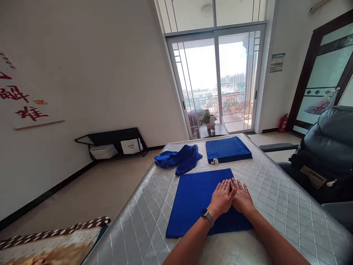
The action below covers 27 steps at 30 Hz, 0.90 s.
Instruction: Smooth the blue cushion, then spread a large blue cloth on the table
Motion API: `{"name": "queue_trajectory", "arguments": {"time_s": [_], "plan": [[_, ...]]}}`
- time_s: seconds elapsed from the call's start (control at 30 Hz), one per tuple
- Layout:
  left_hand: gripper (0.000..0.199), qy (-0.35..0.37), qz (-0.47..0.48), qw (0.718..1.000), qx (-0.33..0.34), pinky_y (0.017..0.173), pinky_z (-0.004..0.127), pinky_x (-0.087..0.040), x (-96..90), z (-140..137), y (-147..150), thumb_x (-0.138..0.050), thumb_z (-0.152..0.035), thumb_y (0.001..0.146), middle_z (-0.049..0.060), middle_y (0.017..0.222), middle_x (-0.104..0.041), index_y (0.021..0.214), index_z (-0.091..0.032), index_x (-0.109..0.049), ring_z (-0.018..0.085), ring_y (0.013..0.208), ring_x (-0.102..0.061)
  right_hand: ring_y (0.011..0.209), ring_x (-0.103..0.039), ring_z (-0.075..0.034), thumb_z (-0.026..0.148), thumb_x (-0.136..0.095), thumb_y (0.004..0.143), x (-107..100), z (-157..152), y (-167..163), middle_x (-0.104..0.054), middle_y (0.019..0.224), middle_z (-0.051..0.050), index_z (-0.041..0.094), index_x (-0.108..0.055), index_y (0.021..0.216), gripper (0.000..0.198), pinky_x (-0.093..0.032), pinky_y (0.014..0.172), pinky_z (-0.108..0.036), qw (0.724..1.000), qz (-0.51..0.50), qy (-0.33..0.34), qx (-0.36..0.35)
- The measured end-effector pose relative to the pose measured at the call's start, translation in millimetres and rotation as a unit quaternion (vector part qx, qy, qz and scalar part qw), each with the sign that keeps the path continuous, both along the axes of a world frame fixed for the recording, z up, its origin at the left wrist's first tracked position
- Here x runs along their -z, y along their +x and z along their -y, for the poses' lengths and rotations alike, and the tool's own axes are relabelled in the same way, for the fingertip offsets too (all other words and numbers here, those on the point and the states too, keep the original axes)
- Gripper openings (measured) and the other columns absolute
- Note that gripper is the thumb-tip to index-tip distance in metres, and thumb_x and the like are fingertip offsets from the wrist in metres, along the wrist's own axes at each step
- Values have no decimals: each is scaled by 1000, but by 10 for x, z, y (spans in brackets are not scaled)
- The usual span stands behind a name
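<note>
A folded blue cloth (193,200) lies flat on the quilted silver mattress right in front of me. My left hand (223,197), with a watch on its wrist, rests palm down on the cloth's right half. Close beside it, touching at the thumb, my right hand (241,197) lies flat near the cloth's right edge. The fingers of both hands are stretched out, pointing away from me. Farther back sits a neat stack of folded blue cloths (228,148) with a white tag at its front edge. To its left is a crumpled blue cloth (180,158).
The mattress (143,217) has a plastic-like cover. Beyond it stands a small dark table (217,130) with a bottle (212,123) and a plant, before a sliding glass door. A black chair (328,147) is at the right; a patterned blanket (63,243) is at lower left.
</note>
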<state>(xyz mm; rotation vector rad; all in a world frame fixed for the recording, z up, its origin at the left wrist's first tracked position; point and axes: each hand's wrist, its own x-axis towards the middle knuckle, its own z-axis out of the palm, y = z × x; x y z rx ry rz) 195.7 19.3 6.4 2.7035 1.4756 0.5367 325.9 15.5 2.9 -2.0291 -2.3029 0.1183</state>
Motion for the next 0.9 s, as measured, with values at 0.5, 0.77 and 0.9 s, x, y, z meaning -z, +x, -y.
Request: {"name": "queue_trajectory", "arguments": {"time_s": [0.5,0.77,0.9], "plan": [[75,-44,-72,965,-247,118,41,-26,76,343,-1951,-15,-60,99,16,157,-28,151,-8,-27,24,146,-23,148,-5,-24,56,-18,95,37,-55,-28,-11,162,-1,19,-15,156,71,-2,119,-49,999,-31,7,20],[80,-42,-59,967,-243,117,43,-27,175,328,-2091,-10,-62,98,18,156,-27,150,-3,-28,26,145,-26,148,-4,-22,59,-15,95,50,-70,-31,-11,162,0,20,-10,156,72,-3,119,-48,1000,-16,0,18],[78,-19,-52,973,-225,116,45,-29,217,331,-2133,-11,-61,98,17,156,-30,150,-6,-29,27,144,-28,148,-5,-22,58,-15,96,32,-50,-45,-10,162,0,21,-9,156,71,-4,119,-48,1000,-14,-1,20]]}}
